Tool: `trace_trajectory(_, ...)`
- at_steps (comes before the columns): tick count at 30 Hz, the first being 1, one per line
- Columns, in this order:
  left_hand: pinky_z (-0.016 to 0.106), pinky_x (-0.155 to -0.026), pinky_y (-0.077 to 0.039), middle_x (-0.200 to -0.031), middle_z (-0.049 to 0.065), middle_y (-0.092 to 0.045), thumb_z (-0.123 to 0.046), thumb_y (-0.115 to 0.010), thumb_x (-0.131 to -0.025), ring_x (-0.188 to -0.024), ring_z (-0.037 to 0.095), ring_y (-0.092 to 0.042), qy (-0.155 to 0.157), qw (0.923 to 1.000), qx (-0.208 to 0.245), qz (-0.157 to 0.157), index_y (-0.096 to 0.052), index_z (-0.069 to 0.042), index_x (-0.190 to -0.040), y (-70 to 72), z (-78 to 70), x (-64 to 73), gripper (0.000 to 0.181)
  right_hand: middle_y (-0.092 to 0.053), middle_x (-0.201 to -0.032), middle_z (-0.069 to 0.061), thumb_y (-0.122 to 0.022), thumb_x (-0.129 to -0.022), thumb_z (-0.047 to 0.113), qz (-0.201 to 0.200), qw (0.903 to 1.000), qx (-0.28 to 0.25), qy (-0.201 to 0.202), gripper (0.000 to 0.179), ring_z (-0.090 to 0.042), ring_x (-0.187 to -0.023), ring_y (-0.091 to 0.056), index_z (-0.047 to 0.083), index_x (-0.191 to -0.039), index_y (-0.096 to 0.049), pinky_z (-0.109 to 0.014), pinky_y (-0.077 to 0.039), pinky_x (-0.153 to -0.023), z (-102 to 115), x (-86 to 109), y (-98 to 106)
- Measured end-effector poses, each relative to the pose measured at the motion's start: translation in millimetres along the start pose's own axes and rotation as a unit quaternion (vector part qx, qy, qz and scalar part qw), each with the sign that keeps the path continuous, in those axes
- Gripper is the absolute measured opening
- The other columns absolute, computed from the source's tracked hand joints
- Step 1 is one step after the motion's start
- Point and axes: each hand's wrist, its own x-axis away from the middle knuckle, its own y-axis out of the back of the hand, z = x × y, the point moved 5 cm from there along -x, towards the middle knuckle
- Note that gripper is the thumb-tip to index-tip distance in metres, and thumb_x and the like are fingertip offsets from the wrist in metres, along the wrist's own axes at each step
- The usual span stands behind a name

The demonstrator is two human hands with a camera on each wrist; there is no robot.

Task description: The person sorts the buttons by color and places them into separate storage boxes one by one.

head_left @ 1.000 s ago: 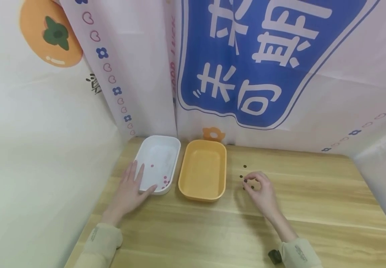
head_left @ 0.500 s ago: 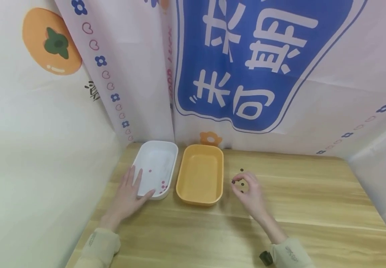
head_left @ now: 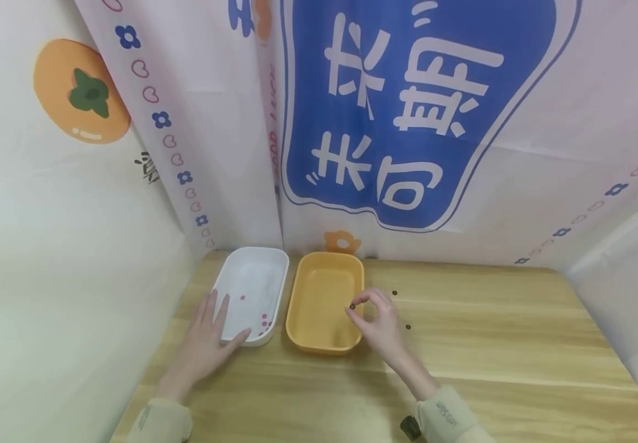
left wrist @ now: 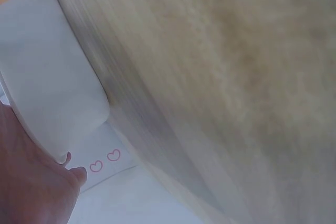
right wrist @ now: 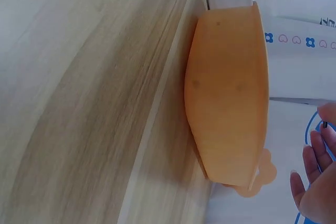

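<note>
Thumb and forefinger of my right hand (head_left: 383,329) pinch a small dark round piece like a bead (head_left: 353,306), over the right rim of the yellow tray (head_left: 291,329). The right wrist view shows that tray (right wrist: 228,93) from its near side, with the pinching fingertips at the right edge. My left hand (head_left: 201,344) lies with spread fingers on the left side and front corner of the white tray (head_left: 282,277). Several small pink round pieces (head_left: 264,316) are in the white tray, mostly by its front right corner.
Two more dark round pieces, a far one (head_left: 394,293) and a nearer one (head_left: 408,327), lie on the wooden table (head_left: 490,344) right of the yellow tray. A printed cloth (head_left: 230,154) hangs behind the trays. A pale wall (head_left: 64,258) stands close on the left.
My right hand has moved left with the dark piece, from the table to the yellow tray's rim. My left hand has stayed at the white tray. The head view has shifted a little.
</note>
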Motion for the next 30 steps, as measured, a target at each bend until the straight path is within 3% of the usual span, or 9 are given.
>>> trace_trajectory(4,0.072,-0.137,-0.016,-0.181,0.034,-0.009,-0.062,-0.061,-0.106,-0.169,0.056,-0.009,0.002,1.0000,0.000,0.000,-0.025,0.005,-0.172,1.5,-0.6,0.6,0.101,-0.076,-0.101,-0.005,-0.088,-0.086,-0.004,0.005,0.9997,-0.012,-0.019,0.022,-0.027,-0.104,-0.069,0.008,-0.097,-0.074,-0.057,-0.058,-0.102,-4.1,-1.4,-4.9)
trace_trajectory(9,0.073,-0.137,-0.016,-0.181,0.034,-0.009,-0.062,-0.062,-0.106,-0.169,0.056,-0.009,0.001,1.0000,0.003,-0.005,-0.025,0.005,-0.171,3.8,-1.4,0.2,0.101,-0.076,-0.100,-0.005,-0.090,-0.085,-0.001,0.003,0.9997,-0.004,-0.024,0.021,-0.028,-0.104,-0.069,0.008,-0.098,-0.075,-0.057,-0.058,-0.101,-7.6,-2.4,-7.3)
trace_trajectory(13,0.073,-0.137,-0.016,-0.181,0.034,-0.011,-0.061,-0.063,-0.105,-0.168,0.056,-0.010,-0.001,1.0000,0.001,-0.010,-0.026,0.005,-0.171,2.9,-0.6,1.6,0.100,-0.076,-0.101,-0.005,-0.091,-0.085,0.003,0.004,0.9996,0.004,-0.027,0.022,-0.025,-0.103,-0.069,0.004,-0.101,-0.075,-0.055,-0.059,-0.100,-9.9,1.1,-7.7)
trace_trajectory(16,0.073,-0.136,-0.016,-0.181,0.034,-0.011,-0.061,-0.064,-0.105,-0.168,0.056,-0.010,0.000,0.9999,-0.001,-0.011,-0.027,0.005,-0.171,1.2,-0.5,3.5,0.100,-0.076,-0.103,-0.005,-0.090,-0.086,0.003,0.005,0.9992,-0.003,-0.039,0.023,-0.022,-0.105,-0.068,0.002,-0.103,-0.075,-0.046,-0.062,-0.101,-13.0,5.6,-4.8)
trace_trajectory(20,0.073,-0.136,-0.018,-0.181,0.034,-0.012,-0.062,-0.064,-0.105,-0.168,0.056,-0.011,0.000,0.9999,0.000,-0.014,-0.028,0.005,-0.171,0.3,-1.8,4.5,0.100,-0.076,-0.106,-0.004,-0.088,-0.088,0.001,-0.003,0.9982,-0.003,-0.060,0.021,-0.018,-0.107,-0.067,0.003,-0.104,-0.076,-0.035,-0.059,-0.103,-20.3,11.1,6.8)
trace_trajectory(27,0.074,-0.136,-0.018,-0.181,0.034,-0.011,-0.060,-0.064,-0.105,-0.168,0.056,-0.012,0.002,0.9998,0.004,-0.019,-0.027,0.005,-0.171,0.6,-2.7,4.2,0.100,-0.078,-0.111,-0.005,-0.086,-0.090,-0.002,-0.011,0.9966,0.052,-0.063,0.023,-0.024,-0.111,-0.069,0.006,-0.110,-0.077,-0.052,-0.058,-0.109,-43.4,15.0,38.6)
trace_trajectory(30,0.074,-0.135,-0.018,-0.181,0.035,-0.010,-0.061,-0.064,-0.105,-0.168,0.057,-0.012,0.002,0.9998,0.003,-0.020,-0.027,0.005,-0.171,0.1,-2.6,4.6,0.100,-0.077,-0.114,-0.007,-0.085,-0.091,-0.001,0.004,0.9948,0.076,-0.068,0.024,-0.027,-0.113,-0.068,0.005,-0.113,-0.077,-0.056,-0.059,-0.107,-55.7,18.4,52.9)
